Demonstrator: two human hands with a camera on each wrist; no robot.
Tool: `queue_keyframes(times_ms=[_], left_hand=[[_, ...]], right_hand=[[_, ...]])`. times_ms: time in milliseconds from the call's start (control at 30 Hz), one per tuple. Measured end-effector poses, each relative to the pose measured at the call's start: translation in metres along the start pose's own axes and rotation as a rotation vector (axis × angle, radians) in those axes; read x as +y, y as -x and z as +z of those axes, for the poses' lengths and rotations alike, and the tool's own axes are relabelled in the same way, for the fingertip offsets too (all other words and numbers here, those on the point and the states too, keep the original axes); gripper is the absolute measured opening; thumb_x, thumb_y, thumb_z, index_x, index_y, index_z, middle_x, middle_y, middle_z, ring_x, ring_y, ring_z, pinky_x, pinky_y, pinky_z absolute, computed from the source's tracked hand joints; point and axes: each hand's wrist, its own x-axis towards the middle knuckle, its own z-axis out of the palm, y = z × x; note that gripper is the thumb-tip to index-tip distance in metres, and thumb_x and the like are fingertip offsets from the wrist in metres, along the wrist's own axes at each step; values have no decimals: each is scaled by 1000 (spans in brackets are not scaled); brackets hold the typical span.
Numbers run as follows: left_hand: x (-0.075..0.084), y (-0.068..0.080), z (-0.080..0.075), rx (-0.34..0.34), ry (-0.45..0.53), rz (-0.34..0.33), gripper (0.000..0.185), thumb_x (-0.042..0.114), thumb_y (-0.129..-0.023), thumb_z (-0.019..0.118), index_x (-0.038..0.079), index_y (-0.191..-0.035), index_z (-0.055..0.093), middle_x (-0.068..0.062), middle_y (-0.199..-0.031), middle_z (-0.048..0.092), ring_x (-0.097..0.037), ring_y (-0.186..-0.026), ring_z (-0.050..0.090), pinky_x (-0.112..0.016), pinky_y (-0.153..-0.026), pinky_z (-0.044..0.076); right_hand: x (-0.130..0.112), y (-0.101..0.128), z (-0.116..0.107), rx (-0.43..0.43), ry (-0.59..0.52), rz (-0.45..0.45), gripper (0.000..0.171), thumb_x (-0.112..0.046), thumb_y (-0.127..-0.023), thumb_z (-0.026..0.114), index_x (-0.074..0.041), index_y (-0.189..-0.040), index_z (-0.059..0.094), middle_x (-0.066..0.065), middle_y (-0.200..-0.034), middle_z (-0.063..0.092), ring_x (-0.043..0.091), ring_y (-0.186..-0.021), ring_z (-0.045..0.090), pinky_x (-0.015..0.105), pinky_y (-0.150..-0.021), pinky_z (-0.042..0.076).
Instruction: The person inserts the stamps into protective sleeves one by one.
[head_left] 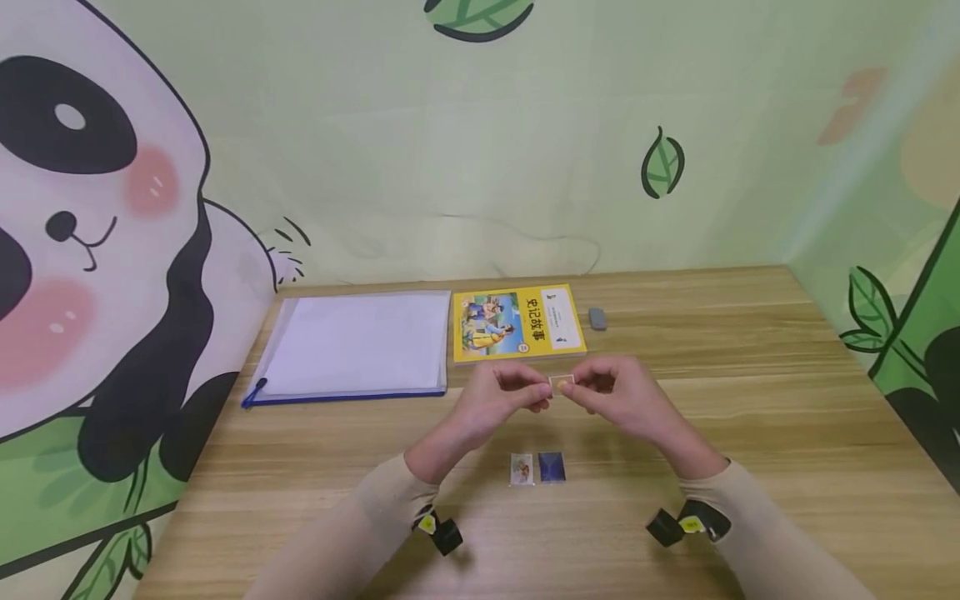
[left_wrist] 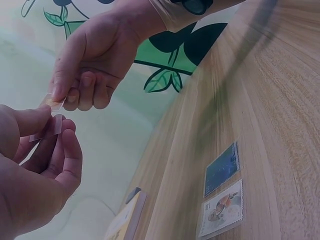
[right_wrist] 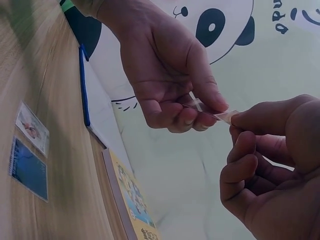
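Both hands meet above the table in the head view. My left hand pinches a small clear plastic sleeve between thumb and fingers. In my right hand, thumb and forefinger pinch a small stamp with a pale border and an orange patch. The stamp's edge overlaps the sleeve in the wrist views; I cannot tell how far it sits inside. On the table below the hands lie a pale picture stamp and a dark blue stamp, side by side; the pale one shows a clear margin around it.
At the back left lies a white folder with a blue zip edge. Beside it is a yellow book with an illustrated cover. A small grey block sits right of the book. The wall behind the wooden table has panda and leaf pictures.
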Motion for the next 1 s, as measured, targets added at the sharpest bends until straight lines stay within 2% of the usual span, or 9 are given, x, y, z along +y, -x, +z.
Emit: queue_keyframes(times_ms=[400, 733, 900, 1000], left_hand=[[-1, -1, -2, -1, 25, 14, 16, 5, -88, 70, -7, -99, 70, -12, -88, 72, -14, -74, 68, -32, -74, 62], [0, 0, -5, -9, 69, -3, 17, 3, -89, 69, -8, -102, 68, -10, -87, 73, -14, -73, 69, -33, -74, 62], [-1, 1, -4, -10, 91, -13, 19, 2, -89, 69, -10, -102, 67, -26, -93, 70, -14, -72, 69, -33, -73, 63], [-1, 0, -3, -18, 104, -3, 19, 2, -89, 68, -12, -103, 67, -31, -95, 68, -14, -72, 69, -33, -73, 63]], right_hand=[[-1, -4, -2, -11, 28, 3, 10, -20, -87, 74, -11, -88, 72, 2, -77, 64, 18, -65, 53, 21, -52, 46], [-4, -8, -1, -43, 25, -3, 12, -20, -87, 74, -8, -88, 71, 3, -73, 60, 17, -64, 51, 20, -51, 43], [-4, -7, 1, -46, 9, -17, 14, -20, -87, 75, -7, -93, 73, 3, -74, 60, 15, -65, 51, 19, -51, 42], [-1, -8, 3, -25, -6, -60, 13, -19, -87, 74, -9, -95, 74, 2, -75, 61, 14, -65, 52, 19, -51, 43]])
